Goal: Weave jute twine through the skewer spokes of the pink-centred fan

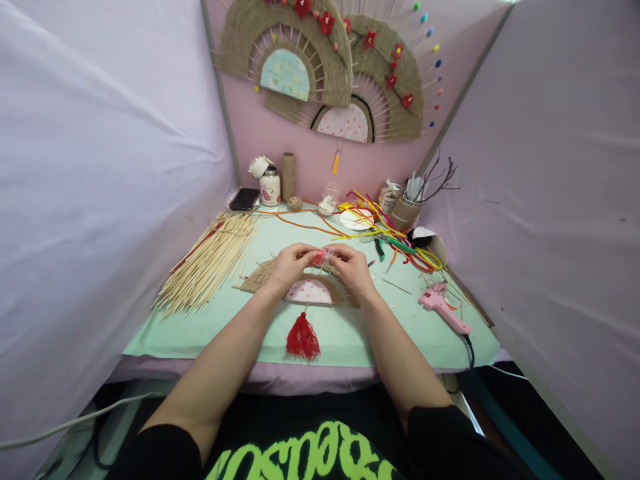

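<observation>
Over the middle of the table, my left hand and my right hand meet with their fingertips pinched together. Between them is a small pink-red piece, with something pale and see-through at its right side; its kind is too small to make out. Beneath my hands lies a small twine-woven fan with a white, pink-dotted half-round centre. My hands and wrists cover parts of the fan. A red tassel lies just below it, toward the table's front edge.
Thin wooden sticks are piled at left, near a phone. Pipe cleaners and green-handled pliers lie back right. A pink glue gun rests at right, its cord over the edge. Large fans hang behind.
</observation>
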A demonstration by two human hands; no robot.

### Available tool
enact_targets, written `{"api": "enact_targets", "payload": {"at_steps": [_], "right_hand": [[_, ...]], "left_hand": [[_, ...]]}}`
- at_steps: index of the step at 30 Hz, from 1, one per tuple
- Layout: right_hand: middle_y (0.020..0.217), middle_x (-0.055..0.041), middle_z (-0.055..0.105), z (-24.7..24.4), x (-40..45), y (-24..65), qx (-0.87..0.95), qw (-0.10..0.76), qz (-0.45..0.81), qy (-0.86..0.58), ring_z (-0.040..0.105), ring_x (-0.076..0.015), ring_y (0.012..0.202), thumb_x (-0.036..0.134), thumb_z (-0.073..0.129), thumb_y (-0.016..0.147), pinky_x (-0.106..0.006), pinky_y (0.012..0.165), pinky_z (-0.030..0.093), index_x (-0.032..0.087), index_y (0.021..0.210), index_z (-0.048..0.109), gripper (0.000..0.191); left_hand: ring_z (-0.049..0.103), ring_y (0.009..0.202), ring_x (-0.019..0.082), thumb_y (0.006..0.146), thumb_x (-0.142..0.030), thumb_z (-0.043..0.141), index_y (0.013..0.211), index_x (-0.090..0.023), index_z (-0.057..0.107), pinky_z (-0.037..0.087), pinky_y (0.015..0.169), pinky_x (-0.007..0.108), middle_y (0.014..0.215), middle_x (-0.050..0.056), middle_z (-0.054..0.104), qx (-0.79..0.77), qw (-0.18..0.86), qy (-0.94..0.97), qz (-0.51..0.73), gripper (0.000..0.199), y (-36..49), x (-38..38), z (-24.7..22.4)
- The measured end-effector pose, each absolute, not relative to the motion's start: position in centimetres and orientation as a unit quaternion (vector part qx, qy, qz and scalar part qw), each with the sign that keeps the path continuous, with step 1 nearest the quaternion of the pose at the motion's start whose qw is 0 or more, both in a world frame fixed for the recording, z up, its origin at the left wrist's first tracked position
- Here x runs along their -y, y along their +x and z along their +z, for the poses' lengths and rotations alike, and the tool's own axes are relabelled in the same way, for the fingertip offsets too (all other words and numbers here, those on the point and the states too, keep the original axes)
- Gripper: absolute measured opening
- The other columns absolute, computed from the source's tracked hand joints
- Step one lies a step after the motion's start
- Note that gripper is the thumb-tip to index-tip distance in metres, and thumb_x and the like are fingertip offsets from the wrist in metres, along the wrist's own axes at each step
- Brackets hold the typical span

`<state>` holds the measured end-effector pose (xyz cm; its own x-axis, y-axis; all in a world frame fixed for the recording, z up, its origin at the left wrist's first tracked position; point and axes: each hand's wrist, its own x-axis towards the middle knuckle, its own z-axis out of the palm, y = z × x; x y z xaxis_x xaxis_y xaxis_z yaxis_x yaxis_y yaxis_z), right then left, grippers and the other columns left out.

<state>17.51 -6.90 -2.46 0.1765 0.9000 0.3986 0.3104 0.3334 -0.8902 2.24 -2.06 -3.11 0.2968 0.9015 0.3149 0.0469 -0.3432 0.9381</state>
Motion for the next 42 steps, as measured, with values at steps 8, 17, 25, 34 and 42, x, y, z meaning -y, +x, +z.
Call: {"api": "enact_targets", "payload": {"at_steps": [8, 17, 25, 34, 42], "right_hand": [[0.097, -0.0057, 0.064, -3.1, 6.7, 17.5, 0.613, 0.570, 0.242, -0.491, 0.061, -0.0165, 0.085, 0.031, 0.064, 0.073, -0.030, 0.076, 0.052, 0.020, 0.083, 0.068, 0.016], [0.099, -0.0069, 0.061, -3.6, 6.6, 17.3, 0.628, 0.564, 0.191, -0.501, 0.061, -0.0160, 0.084, 0.032, 0.063, 0.074, -0.030, 0.073, 0.053, 0.019, 0.076, 0.066, 0.014], [0.104, -0.0071, 0.065, -3.8, 6.4, 17.5, 0.604, 0.550, 0.255, -0.518, 0.062, -0.0164, 0.081, 0.033, 0.062, 0.072, -0.030, 0.075, 0.052, 0.019, 0.082, 0.068, 0.018], [0.111, -0.0074, 0.062, -3.6, 6.4, 17.6, 0.608, 0.529, 0.246, -0.539, 0.059, -0.0197, 0.098, 0.031, 0.063, 0.071, -0.035, 0.088, 0.045, 0.018, 0.066, 0.063, 0.014], [0.122, -0.0079, 0.059, -3.7, 6.4, 17.6, 0.583, 0.534, 0.322, -0.521, 0.056, -0.0228, 0.107, 0.033, 0.064, 0.070, -0.037, 0.092, 0.044, 0.018, 0.075, 0.068, 0.016]], "left_hand": [[0.061, 0.080, 0.017, 0.076, -0.032, 0.060, 0.082, -0.018, 0.070, 0.046, 0.075, 0.027, 0.083, 0.005, 0.069, -0.363, 0.374, 0.727, 0.448, 0.018, 2.0, 2.0, -3.3], [0.061, 0.078, 0.016, 0.078, -0.028, 0.058, 0.081, -0.019, 0.070, 0.045, 0.075, 0.027, 0.082, 0.004, 0.069, -0.388, 0.313, 0.747, 0.440, 0.016, 2.2, 2.6, -2.7], [0.061, 0.078, 0.015, 0.078, -0.025, 0.058, 0.081, -0.018, 0.070, 0.045, 0.074, 0.026, 0.081, 0.004, 0.068, -0.359, 0.276, 0.767, 0.455, 0.014, 2.1, 2.6, -2.9], [0.061, 0.075, 0.015, 0.077, -0.025, 0.060, 0.079, -0.019, 0.069, 0.046, 0.072, 0.026, 0.080, 0.003, 0.069, -0.386, 0.288, 0.741, 0.469, 0.011, 2.5, 2.7, -2.9], [0.060, 0.076, 0.015, 0.078, -0.025, 0.058, 0.077, -0.018, 0.067, 0.046, 0.073, 0.027, 0.078, 0.002, 0.067, -0.365, 0.290, 0.745, 0.476, 0.011, 2.5, 2.9, -2.9]]}}
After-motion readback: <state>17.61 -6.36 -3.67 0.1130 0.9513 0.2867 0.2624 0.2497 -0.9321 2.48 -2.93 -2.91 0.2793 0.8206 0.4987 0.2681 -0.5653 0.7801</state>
